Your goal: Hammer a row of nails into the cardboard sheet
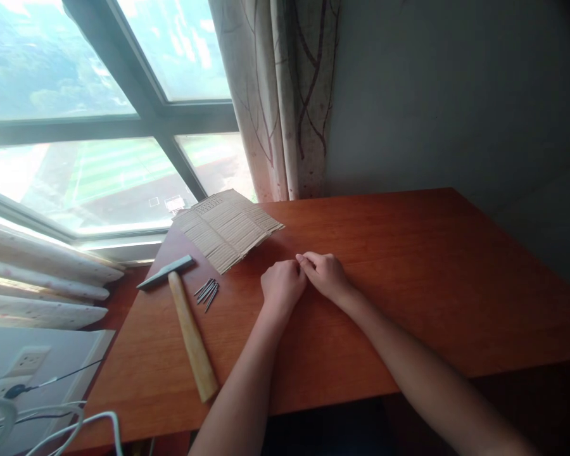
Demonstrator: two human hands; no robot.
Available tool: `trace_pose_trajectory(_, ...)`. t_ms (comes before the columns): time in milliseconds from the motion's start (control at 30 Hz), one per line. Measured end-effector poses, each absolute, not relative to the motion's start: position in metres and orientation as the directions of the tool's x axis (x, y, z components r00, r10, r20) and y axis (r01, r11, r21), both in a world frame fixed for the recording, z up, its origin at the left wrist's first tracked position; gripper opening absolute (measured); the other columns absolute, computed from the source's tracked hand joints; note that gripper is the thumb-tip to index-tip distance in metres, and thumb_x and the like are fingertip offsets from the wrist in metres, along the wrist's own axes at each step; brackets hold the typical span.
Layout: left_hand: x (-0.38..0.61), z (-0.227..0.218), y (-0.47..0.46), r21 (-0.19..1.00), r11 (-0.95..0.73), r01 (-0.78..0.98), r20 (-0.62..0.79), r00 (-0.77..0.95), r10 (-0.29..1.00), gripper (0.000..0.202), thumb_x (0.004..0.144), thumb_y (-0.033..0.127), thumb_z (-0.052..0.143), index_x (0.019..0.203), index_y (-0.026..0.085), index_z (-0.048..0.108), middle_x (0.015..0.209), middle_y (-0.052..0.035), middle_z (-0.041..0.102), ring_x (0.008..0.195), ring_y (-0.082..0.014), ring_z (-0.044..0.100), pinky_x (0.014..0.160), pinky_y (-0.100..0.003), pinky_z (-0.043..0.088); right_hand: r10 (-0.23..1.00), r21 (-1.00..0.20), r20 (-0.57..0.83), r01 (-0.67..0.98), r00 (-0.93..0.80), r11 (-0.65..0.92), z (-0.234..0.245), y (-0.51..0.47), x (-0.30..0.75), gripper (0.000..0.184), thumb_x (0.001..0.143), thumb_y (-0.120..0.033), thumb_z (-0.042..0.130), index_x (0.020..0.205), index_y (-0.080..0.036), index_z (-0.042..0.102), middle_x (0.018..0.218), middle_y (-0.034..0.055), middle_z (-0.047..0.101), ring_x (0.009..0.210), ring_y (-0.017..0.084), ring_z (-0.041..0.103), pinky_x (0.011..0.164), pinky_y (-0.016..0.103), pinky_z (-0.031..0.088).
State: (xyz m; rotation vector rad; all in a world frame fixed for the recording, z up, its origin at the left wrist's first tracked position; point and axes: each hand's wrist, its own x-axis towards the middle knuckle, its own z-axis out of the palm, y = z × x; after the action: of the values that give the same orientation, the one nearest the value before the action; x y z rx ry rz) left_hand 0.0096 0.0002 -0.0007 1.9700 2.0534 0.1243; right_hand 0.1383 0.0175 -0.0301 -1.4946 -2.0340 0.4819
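Note:
My left hand point(284, 283) rests on the wooden table as a loose fist, knuckles up. Against it lies my right hand point(327, 273), also closed, its thumb and fingertips touching the left hand's inner side. No object shows in either hand; the undersides of the fingers are hidden. Left of my hands is a small bunch of steel nails point(208, 293). Beyond the nails lies a hammer point(190, 335) with a wooden handle, its metal head pointing away from me. A piece of corrugated cardboard point(228, 229) sits behind my hands, its near right edge raised off the tabletop.
The reddish-brown table point(432, 285) stands in a corner by a window point(118, 183) and a patterned curtain point(285, 101). At lower left, white cables point(76, 415) loop near the table edge, below a wall socket point(30, 361). A grey wall point(446, 95) rises behind.

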Motion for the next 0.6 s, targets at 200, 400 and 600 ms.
trace_pose_trajectory(200,0.0106,0.0005,-0.0008,0.270,0.060,0.961,-0.162,-0.016,0.987,0.058,0.099,0.049,0.026,0.091,0.022,0.076,0.093,-0.0131,0.075,0.088,-0.0297,0.072,0.074,-0.036,0.051,0.951,-0.563,0.219,0.767,-0.219,0.306,-0.0296,0.0173,0.1376,0.046,0.101,-0.048,0.039,0.075,-0.022,0.066,0.068,0.0033,0.071,0.062,0.017,0.062,0.059,0.028,0.030)
trace_pose_trajectory(400,0.0099,0.0015,-0.0003,0.269,0.067,0.961,-0.165,-0.023,0.986,0.053,0.098,0.045,0.030,0.091,0.021,0.076,0.093,-0.0137,0.075,0.087,-0.0304,0.072,0.072,-0.036,0.051,0.949,-0.553,0.208,0.772,-0.236,0.313,-0.0304,0.0176,0.1370,0.042,0.101,-0.046,0.041,0.077,-0.022,0.067,0.073,0.0033,0.073,0.067,0.017,0.065,0.060,0.027,0.031)
trace_pose_trajectory(600,0.0092,-0.0004,0.0008,0.263,0.068,0.963,-0.171,-0.023,0.985,0.049,0.098,0.043,0.033,0.093,0.021,0.076,0.094,-0.0131,0.075,0.087,-0.0291,0.072,0.073,-0.034,0.051,0.948,-0.543,0.193,0.778,-0.251,0.317,-0.0305,0.0175,0.1362,0.041,0.101,-0.044,0.041,0.080,-0.022,0.069,0.075,0.0042,0.074,0.069,0.018,0.066,0.061,0.026,0.033)
